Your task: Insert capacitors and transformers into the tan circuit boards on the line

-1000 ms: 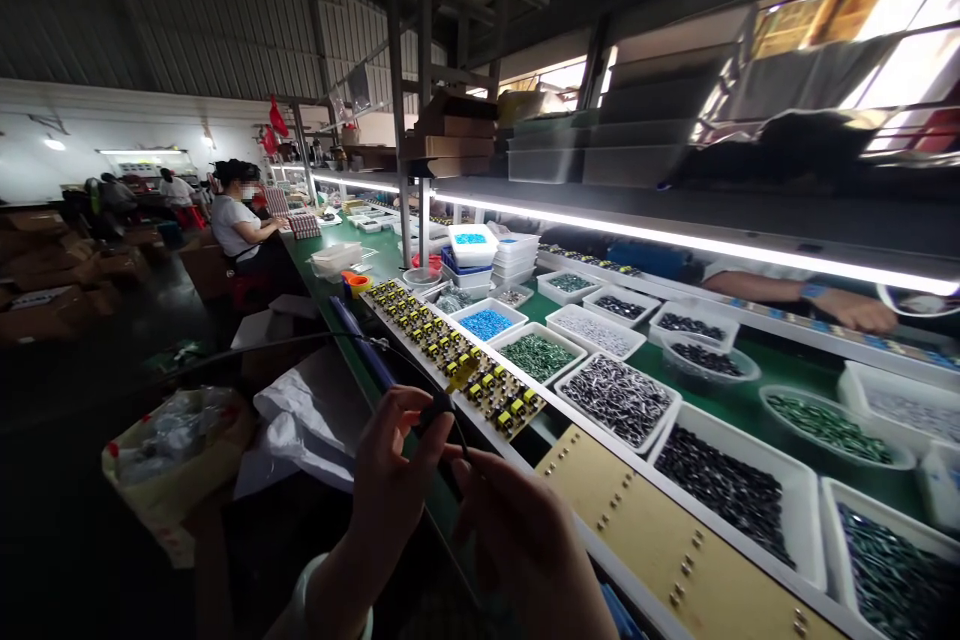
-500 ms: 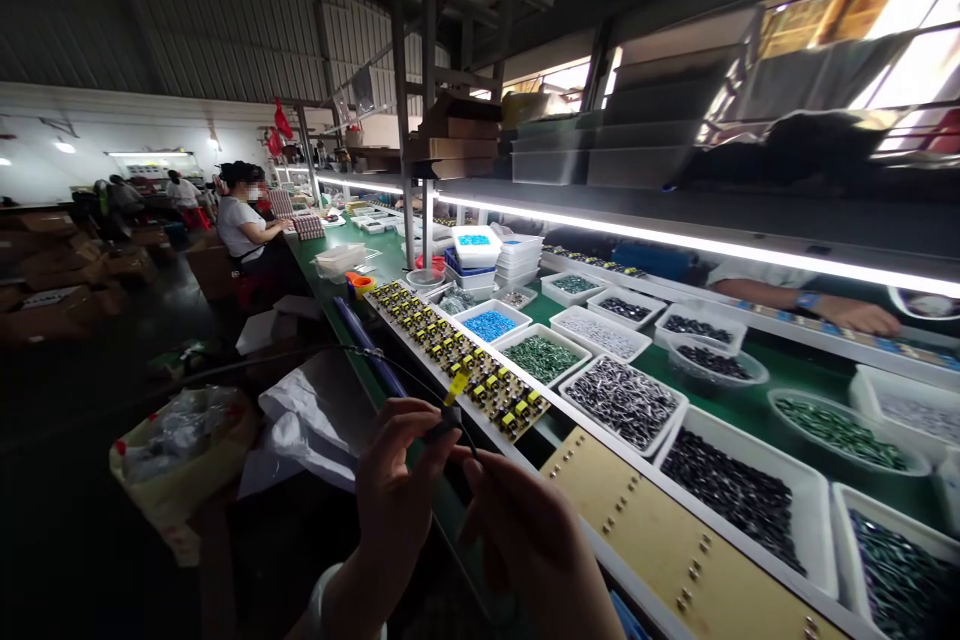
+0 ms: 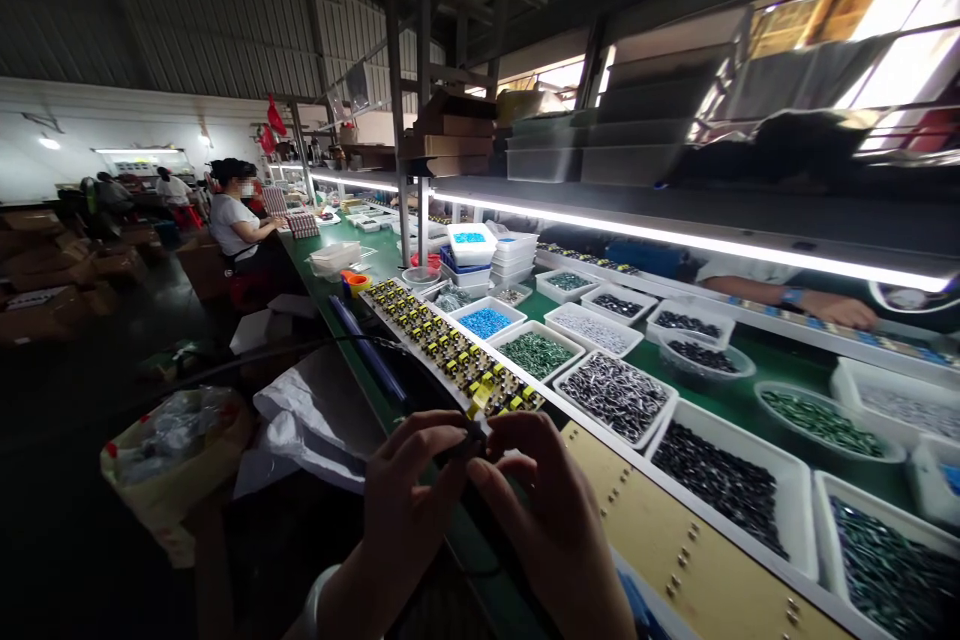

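Observation:
My left hand (image 3: 412, 485) is closed, its thumb and fingertips pinching a small dark piece (image 3: 472, 438). A yellow tag (image 3: 481, 396) sticks up from the far end of this piece. My right hand (image 3: 544, 495) is closed on the piece's other side, thumb and forefinger pressed against it. Fingers cover most of the piece, so its exact kind cannot be made out. A thin black cable (image 3: 330, 344) runs in from the left towards my hands. Just beyond them lies a row of circuit boards with yellow components (image 3: 442, 340).
White trays of small parts, such as a tray of black ones (image 3: 724, 485) and a tray of blue ones (image 3: 486, 322), line the green bench. A tan board (image 3: 660, 540) lies at right. A bag (image 3: 176, 480) stands at left. A co-worker's arm (image 3: 832, 305) shows opposite.
My right hand has come up from the cable below to the dark piece beside my left fingertips. The yellow tag has shifted slightly right and down. The view has turned a little.

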{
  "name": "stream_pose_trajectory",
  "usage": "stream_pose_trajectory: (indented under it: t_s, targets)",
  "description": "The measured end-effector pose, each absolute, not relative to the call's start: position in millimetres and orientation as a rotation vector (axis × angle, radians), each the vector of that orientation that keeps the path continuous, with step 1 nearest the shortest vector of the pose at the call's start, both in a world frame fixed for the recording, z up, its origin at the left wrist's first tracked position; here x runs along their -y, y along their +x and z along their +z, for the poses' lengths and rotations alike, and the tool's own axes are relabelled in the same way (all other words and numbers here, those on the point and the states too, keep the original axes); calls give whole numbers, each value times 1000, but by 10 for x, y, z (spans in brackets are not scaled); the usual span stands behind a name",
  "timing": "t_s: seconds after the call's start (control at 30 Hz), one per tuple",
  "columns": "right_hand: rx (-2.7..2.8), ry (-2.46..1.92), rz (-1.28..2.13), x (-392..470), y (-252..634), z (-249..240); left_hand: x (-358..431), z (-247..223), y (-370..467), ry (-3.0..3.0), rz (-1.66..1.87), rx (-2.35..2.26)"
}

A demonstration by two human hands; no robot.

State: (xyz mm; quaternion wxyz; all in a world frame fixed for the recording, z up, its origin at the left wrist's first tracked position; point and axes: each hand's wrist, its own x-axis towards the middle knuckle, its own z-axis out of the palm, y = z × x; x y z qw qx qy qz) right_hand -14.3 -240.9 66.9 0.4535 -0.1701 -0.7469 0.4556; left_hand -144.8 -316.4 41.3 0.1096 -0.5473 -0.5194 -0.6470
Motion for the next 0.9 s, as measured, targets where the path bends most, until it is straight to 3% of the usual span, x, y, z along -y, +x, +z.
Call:
stream_pose_trajectory:
  t_s: [0.33,0.63,0.9]
  targets:
    - [1888,-499,1285,2284,-48,721,3130,388,-1354,-1693,-1927,1534]
    - [1772,-513,1569,2221,-59,654,3110,333,-1394,-1550,-2284,1734]
    - [1830,-507,1447,2276,-85,669,3127,317,-1403,-1559,-2260,1751]
